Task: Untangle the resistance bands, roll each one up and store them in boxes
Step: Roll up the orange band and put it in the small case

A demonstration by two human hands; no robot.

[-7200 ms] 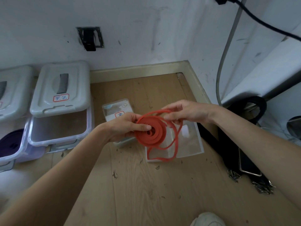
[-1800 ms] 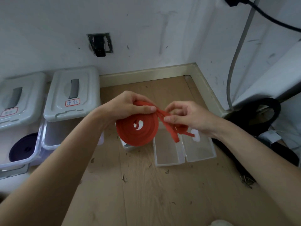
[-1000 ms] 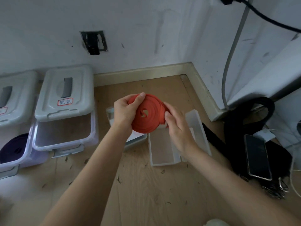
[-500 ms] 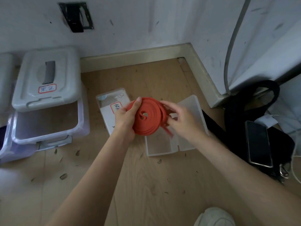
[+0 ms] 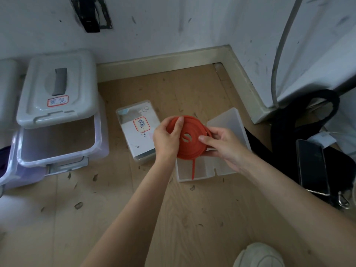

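Orange resistance band [image 5: 189, 143], flat rubber strip wound to a disc, held above an open clear plastic box [image 5: 215, 160] on the wood floor. Left hand [image 5: 166, 138] grips its left rim, fingers curled over the edge; right hand [image 5: 224, 146] pinches the right rim. Loose tail hangs below. Likely light, soft, springy, prone to unwinding: hold by opposite rims, pressing the coils flat

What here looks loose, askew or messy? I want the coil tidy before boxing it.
A loose tail hangs from the red band coil held by the left hand and right hand, dangling into the open clear box. Small dark scraps litter the wooden floor.
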